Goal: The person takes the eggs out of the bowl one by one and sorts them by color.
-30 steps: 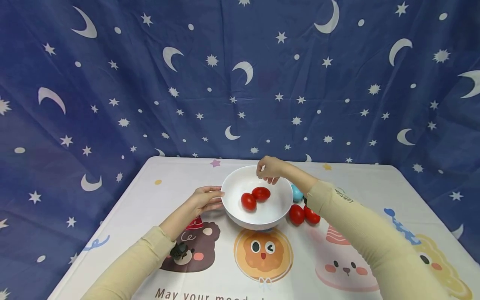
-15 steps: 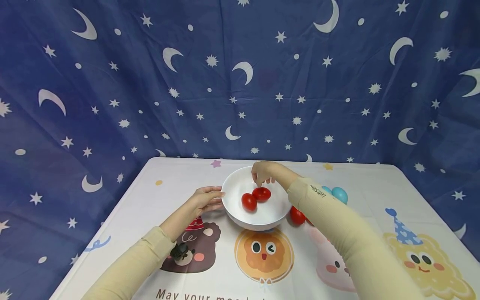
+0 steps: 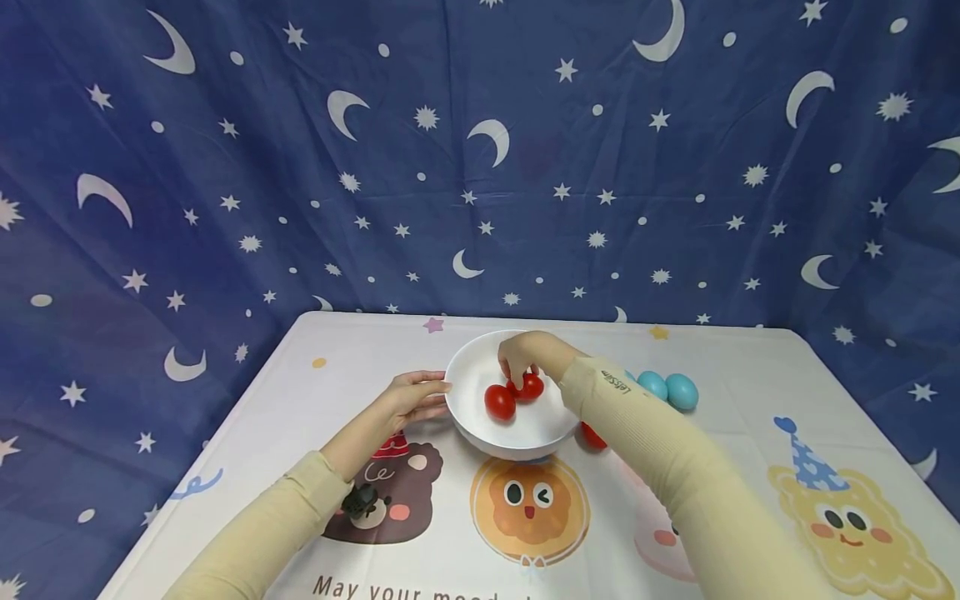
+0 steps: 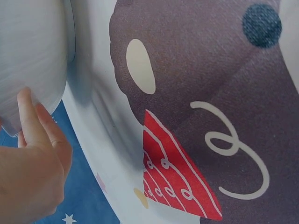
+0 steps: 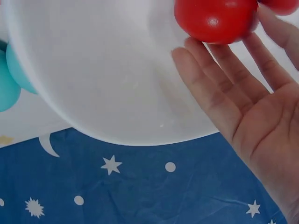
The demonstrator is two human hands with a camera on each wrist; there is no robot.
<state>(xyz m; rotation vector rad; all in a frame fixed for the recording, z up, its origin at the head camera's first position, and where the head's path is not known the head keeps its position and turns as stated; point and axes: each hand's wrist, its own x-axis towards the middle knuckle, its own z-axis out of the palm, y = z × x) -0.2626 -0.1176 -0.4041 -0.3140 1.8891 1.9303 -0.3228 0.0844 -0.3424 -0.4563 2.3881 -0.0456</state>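
Observation:
A white bowl (image 3: 480,358) stands on the table with two red eggs inside, smooth and glossy. My left hand (image 3: 412,397) holds the bowl's left side, thumb at the rim and fingers against the outer wall; the left wrist view shows those fingers on the wall (image 4: 32,51). Inside the bowl, my right hand (image 3: 528,354) has its thumb and fingertips around the farther red egg (image 3: 532,387). That egg (image 5: 217,18) sits between thumb and fingers in the right wrist view. The nearer red egg (image 3: 499,402) lies beside it, untouched by the hand.
Right of the bowl, a red egg (image 3: 592,437) is partly hidden by the right sleeve (image 3: 645,433). Blue eggs (image 3: 682,391) lie behind that forearm. The table cover (image 3: 360,350) has printed cartoon figures, and a blue star-and-moon curtain (image 3: 480,167) hangs behind it.
My right hand has moved down and slightly left into the bowl, from above it to the farther red egg. More blue eggs show behind the forearm. The left hand stays at the bowl.

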